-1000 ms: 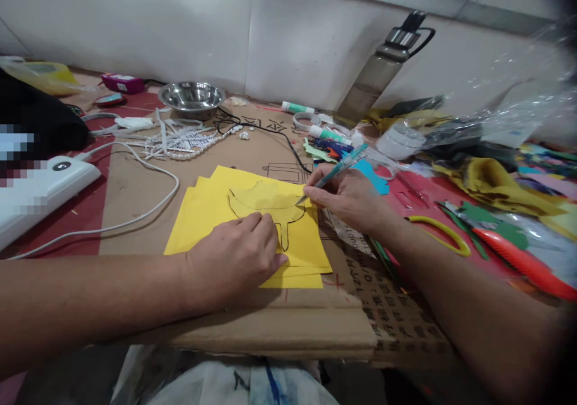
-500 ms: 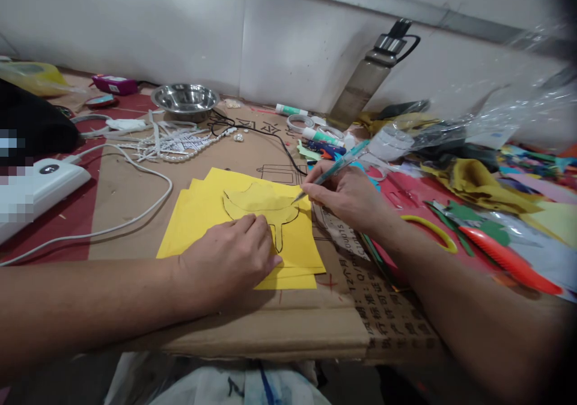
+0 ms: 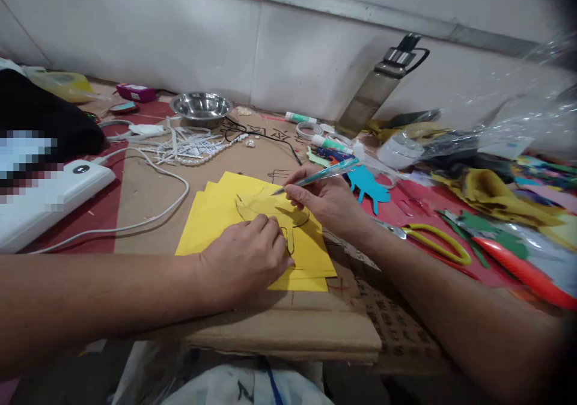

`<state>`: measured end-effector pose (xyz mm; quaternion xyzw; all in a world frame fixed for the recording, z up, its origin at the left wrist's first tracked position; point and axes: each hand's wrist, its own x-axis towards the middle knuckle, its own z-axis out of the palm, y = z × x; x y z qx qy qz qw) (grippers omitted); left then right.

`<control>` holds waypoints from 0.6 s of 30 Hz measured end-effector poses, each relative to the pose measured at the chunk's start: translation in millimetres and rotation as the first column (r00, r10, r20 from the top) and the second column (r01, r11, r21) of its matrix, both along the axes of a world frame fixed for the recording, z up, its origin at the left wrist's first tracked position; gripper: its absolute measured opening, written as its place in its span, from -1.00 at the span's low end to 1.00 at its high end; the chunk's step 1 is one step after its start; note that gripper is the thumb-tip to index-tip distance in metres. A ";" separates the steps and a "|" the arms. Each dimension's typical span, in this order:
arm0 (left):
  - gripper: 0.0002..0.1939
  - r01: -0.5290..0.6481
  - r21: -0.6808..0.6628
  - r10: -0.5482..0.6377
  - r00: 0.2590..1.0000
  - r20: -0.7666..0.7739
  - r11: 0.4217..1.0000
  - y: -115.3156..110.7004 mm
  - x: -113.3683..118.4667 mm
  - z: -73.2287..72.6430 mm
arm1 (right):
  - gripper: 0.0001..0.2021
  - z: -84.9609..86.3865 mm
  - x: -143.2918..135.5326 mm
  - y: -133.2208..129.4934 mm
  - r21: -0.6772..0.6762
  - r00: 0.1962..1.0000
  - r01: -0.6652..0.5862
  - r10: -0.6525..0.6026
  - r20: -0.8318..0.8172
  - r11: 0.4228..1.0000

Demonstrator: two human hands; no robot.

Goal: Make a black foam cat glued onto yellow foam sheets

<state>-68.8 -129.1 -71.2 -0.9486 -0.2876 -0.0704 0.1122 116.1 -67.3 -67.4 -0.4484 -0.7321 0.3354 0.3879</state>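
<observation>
My left hand [image 3: 246, 259], fingers curled and pressed together, bears down on a stack of yellow paper [image 3: 312, 262] in the head view. A dark-lined, leaf-like shape with a narrow stem is drawn on the top sheet, partly hidden by this hand. Pinched in my right hand [image 3: 331, 199] is a clear teal pen [image 3: 325, 170]. Its tip is over the upper part of the drawn shape; whether it touches the paper I cannot tell.
Scissors with yellow handles [image 3: 439, 243] and an orange-red cutter [image 3: 527, 273] lie at the right. A water bottle [image 3: 374, 95] leans against the wall. At the left are a metal bowl [image 3: 201, 107], a white power strip [image 3: 58, 204] and its cable.
My right hand has moved the pen tip left and slightly up across the drawn shape. My left hand stays pressed on the paper. The camera view has shifted a little.
</observation>
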 end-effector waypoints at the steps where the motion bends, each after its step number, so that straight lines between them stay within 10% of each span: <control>1: -0.67 0.008 0.001 -0.008 1.000 0.002 1.000 0.2 -0.1 -0.3 | -0.79 -0.9 -4.7 1.4 0.010 1.000 -0.006 0.005 0.018 1.000; 18: -0.61 0.016 0.061 -0.017 1.000 0.015 0.998 -2.8 0.5 -4.8 | -0.81 -22.7 -20.4 12.3 0.016 0.999 0.048 -0.048 0.007 0.999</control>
